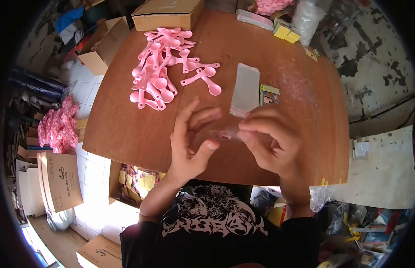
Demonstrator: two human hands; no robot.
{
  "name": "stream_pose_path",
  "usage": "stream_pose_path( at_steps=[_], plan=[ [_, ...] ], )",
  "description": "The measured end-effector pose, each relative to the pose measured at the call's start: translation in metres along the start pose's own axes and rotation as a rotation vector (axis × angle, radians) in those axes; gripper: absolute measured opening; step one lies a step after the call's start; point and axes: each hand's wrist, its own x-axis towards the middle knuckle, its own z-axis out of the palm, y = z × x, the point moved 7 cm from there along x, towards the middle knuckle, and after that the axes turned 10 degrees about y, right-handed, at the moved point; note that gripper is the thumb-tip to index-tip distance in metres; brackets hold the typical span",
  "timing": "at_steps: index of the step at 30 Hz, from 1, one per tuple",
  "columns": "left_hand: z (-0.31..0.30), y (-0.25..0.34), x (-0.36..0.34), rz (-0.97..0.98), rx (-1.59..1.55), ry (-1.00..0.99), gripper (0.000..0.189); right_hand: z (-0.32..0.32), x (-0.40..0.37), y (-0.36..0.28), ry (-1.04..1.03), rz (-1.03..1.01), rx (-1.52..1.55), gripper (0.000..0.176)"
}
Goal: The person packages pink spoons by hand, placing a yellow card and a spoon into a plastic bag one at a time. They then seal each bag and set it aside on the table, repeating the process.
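Note:
My right hand (274,140) pinches a small clear plastic piece (226,134), blurred, between thumb and fingertips. It stretches toward my left hand (189,143), whose fingers are spread and hold nothing. Just beyond the right hand lies a stack of clear plastic sleeves (246,87) on the brown table (207,161). A small yellow-edged box (269,95) with a picture on it sits against the stack's right side. Farther left is a heap of pink plastic spoons (156,67), several of them crossing one another. Two crossed pink spoons (209,80) rest slightly apart from the heap.
A closed cardboard box (167,15) occupies the table's far left edge. Small yellow boxes (286,31) and a roll of clear wrap (309,20) stand at the far right. Thin plastic scraps (299,87) lie on the right. A printed carton (60,181) is on the floor at left.

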Motion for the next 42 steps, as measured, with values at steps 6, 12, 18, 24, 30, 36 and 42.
stream_pose_path(
  at_steps=[6,12,18,24,30,36,42],
  plan=[
    [0.001,0.001,0.008,0.051,0.283,-0.356,0.079,0.008,-0.001,-0.007,-0.081,-0.048,0.075,0.008],
    [0.001,-0.01,0.007,-0.044,0.275,-0.275,0.035,0.015,-0.009,0.029,-0.047,0.339,0.316,0.016],
    [-0.015,-0.024,0.006,-0.336,0.094,-0.094,0.028,0.031,-0.041,0.061,-0.128,0.629,0.459,0.025],
    [-0.019,-0.029,0.007,-0.373,0.084,-0.093,0.024,0.032,-0.044,0.064,0.002,0.593,0.528,0.015],
    [-0.018,-0.029,0.008,-0.369,-0.026,-0.082,0.024,0.027,-0.043,0.066,0.03,0.523,0.518,0.013],
    [-0.025,-0.027,0.009,-0.358,-0.066,-0.141,0.019,0.023,-0.042,0.065,-0.027,0.504,0.574,0.014],
    [-0.025,-0.03,0.007,-0.357,-0.101,-0.084,0.016,0.021,-0.039,0.057,-0.076,0.37,0.552,0.021]
  ],
)
